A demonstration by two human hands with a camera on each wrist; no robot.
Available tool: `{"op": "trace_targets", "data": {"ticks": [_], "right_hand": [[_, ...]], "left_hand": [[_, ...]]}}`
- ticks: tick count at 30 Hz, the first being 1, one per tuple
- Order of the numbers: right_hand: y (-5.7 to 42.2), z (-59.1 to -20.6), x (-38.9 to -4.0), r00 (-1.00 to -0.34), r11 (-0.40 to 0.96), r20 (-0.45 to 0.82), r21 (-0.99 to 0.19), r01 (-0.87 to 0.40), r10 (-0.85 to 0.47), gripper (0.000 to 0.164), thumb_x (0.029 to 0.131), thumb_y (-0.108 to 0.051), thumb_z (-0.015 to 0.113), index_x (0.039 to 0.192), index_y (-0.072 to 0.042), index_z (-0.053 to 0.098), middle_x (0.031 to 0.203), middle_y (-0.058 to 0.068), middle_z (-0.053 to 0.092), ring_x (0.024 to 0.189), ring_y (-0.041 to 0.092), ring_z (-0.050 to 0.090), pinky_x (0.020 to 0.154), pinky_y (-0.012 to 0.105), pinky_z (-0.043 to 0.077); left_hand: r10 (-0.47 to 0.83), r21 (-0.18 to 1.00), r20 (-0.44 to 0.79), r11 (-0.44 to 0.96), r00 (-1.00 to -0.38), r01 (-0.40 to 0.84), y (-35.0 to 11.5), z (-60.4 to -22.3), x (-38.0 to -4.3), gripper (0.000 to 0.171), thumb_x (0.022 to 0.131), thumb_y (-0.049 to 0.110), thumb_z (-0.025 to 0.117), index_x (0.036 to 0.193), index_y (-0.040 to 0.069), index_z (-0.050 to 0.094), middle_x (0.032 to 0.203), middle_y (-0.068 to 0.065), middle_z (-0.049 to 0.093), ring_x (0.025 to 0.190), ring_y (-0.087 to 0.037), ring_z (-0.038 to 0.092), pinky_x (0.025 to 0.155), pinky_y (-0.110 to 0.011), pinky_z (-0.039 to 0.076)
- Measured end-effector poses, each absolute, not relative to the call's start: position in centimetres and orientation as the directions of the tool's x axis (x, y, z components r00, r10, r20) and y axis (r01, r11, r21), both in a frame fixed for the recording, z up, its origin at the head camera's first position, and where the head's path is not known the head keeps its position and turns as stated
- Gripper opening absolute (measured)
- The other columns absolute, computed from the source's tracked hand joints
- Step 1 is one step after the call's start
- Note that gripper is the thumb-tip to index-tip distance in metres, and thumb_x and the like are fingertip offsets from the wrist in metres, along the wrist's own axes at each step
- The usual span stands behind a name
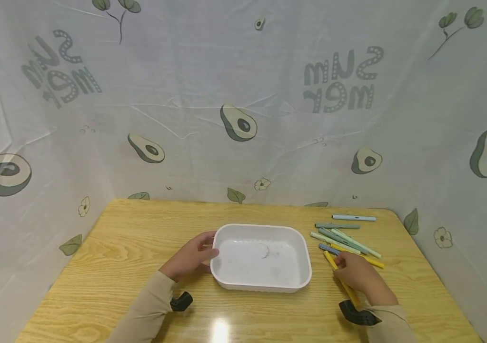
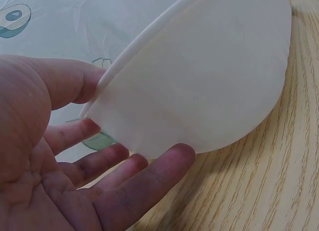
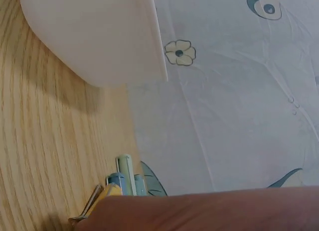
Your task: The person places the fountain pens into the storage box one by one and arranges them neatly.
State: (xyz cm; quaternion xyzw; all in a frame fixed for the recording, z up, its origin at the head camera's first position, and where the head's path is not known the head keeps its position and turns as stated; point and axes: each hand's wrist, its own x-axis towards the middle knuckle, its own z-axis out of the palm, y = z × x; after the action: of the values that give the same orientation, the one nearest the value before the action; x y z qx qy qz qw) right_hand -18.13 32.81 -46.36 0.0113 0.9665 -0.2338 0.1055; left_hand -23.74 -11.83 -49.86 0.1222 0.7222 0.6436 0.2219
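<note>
Yellow pen (image 1: pixel 348 291): on the table (image 1: pixel 136 238), right of the tray (image 1: pixel 262 287), long axis slanting from near right to far left — far end just beside the tray. Right hand (image 1: pixel 359 274): nearer to the pen, fingers curled, pinching it. Left hand (image 1: pixel 193 257): thumb at the rim, gripping the tray's left end. The tray's raised right wall stands between. Other pens (image 1: pixel 338 226) crowd beyond the right fingertips — some crossing. Curtain (image 1: pixel 200 166): behind.
</note>
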Motion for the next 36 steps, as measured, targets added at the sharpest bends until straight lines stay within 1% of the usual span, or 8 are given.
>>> {"op": "trace_targets", "data": {"ticks": [4, 8, 12, 15, 18, 26, 33, 36], "right_hand": [[32.4, -46.4, -18.3, -0.978, 0.880, -0.209, -0.465, 0.098, -0.001, 0.020, 0.088, -0.013, 0.070, 0.101, -0.002, 0.059, 0.088, 0.005, 0.055, 0.076, 0.021, 0.051, 0.063, 0.033, 0.042], [32.1, -46.3, -18.4, -0.982, 0.855, -0.186, -0.507, 0.108, 0.013, 0.022, 0.089, -0.012, 0.071, 0.103, -0.002, 0.058, 0.089, 0.006, 0.057, 0.078, 0.021, 0.052, 0.063, 0.032, 0.044], [32.0, -46.1, -18.4, -0.988, 0.817, -0.154, -0.567, 0.103, 0.018, 0.043, 0.093, -0.010, 0.070, 0.130, 0.005, 0.054, 0.096, 0.010, 0.060, 0.077, 0.021, 0.056, 0.062, 0.034, 0.051], [31.9, -46.0, -18.3, -0.988, 0.770, -0.153, -0.630, 0.102, 0.006, 0.066, 0.095, -0.006, 0.068, 0.152, 0.005, 0.036, 0.099, 0.014, 0.059, 0.071, 0.021, 0.057, 0.055, 0.034, 0.055], [31.9, -45.9, -18.4, -0.988, 0.742, -0.154, -0.663, 0.095, -0.012, 0.080, 0.097, -0.005, 0.067, 0.161, 0.001, 0.020, 0.102, 0.015, 0.058, 0.070, 0.021, 0.056, 0.053, 0.034, 0.058], [31.6, -45.6, -18.6, -0.997, 0.741, -0.070, -0.671, 0.022, -0.034, 0.076, 0.099, -0.004, 0.066, 0.161, -0.003, 0.022, 0.103, 0.015, 0.055, 0.082, 0.022, 0.062, 0.057, 0.032, 0.060], [31.4, -45.4, -18.7, -1.000, 0.684, -0.013, -0.730, 0.006, -0.005, 0.077, 0.097, 0.003, 0.063, 0.162, -0.005, 0.021, 0.131, 0.031, 0.050, 0.096, 0.031, 0.066, 0.059, 0.033, 0.064], [31.3, -45.2, -18.7, -1.000, 0.671, 0.023, -0.741, -0.009, 0.012, 0.079, 0.097, 0.004, 0.063, 0.162, -0.005, 0.020, 0.133, 0.031, 0.047, 0.095, 0.032, 0.064, 0.059, 0.034, 0.064]], "left_hand": [[0.457, 0.984, -0.165, 0.137, -0.874, -0.114, -11.8, -49.9, -23.7, 0.057, 0.104, 0.011, 0.062, 0.157, 0.009, 0.041, 0.148, -0.023, 0.049, 0.133, -0.043, 0.053, 0.084, -0.050, 0.064], [0.453, 0.983, -0.167, 0.142, -0.876, -0.114, -11.8, -49.9, -23.7, 0.056, 0.104, 0.011, 0.061, 0.156, 0.009, 0.041, 0.147, -0.022, 0.050, 0.133, -0.043, 0.053, 0.084, -0.050, 0.064], [0.457, 0.984, -0.165, 0.137, -0.874, -0.114, -11.7, -49.8, -23.6, 0.057, 0.104, 0.010, 0.061, 0.157, 0.008, 0.040, 0.147, -0.023, 0.049, 0.133, -0.044, 0.053, 0.084, -0.050, 0.064], [0.460, 0.984, -0.164, 0.133, -0.872, -0.115, -11.7, -49.7, -23.6, 0.058, 0.104, 0.010, 0.061, 0.157, 0.007, 0.039, 0.147, -0.024, 0.049, 0.133, -0.045, 0.053, 0.085, -0.050, 0.064], [0.459, 0.984, -0.163, 0.137, -0.873, -0.112, -11.7, -49.7, -23.6, 0.057, 0.104, 0.011, 0.061, 0.157, 0.008, 0.039, 0.148, -0.024, 0.049, 0.133, -0.045, 0.053, 0.084, -0.050, 0.064], [0.461, 0.985, -0.162, 0.130, -0.873, -0.115, -11.7, -49.8, -23.6, 0.057, 0.104, 0.010, 0.060, 0.157, 0.009, 0.040, 0.147, -0.024, 0.048, 0.133, -0.045, 0.053, 0.084, -0.051, 0.064], [0.464, 0.986, -0.159, 0.126, -0.871, -0.113, -11.7, -49.7, -23.7, 0.057, 0.104, 0.010, 0.060, 0.157, 0.008, 0.040, 0.148, -0.025, 0.048, 0.132, -0.044, 0.054, 0.084, -0.051, 0.064], [0.470, 0.986, -0.154, 0.129, -0.869, -0.105, -11.8, -49.7, -23.7, 0.057, 0.104, 0.010, 0.060, 0.157, 0.007, 0.039, 0.147, -0.026, 0.048, 0.132, -0.045, 0.053, 0.084, -0.051, 0.064]]}}
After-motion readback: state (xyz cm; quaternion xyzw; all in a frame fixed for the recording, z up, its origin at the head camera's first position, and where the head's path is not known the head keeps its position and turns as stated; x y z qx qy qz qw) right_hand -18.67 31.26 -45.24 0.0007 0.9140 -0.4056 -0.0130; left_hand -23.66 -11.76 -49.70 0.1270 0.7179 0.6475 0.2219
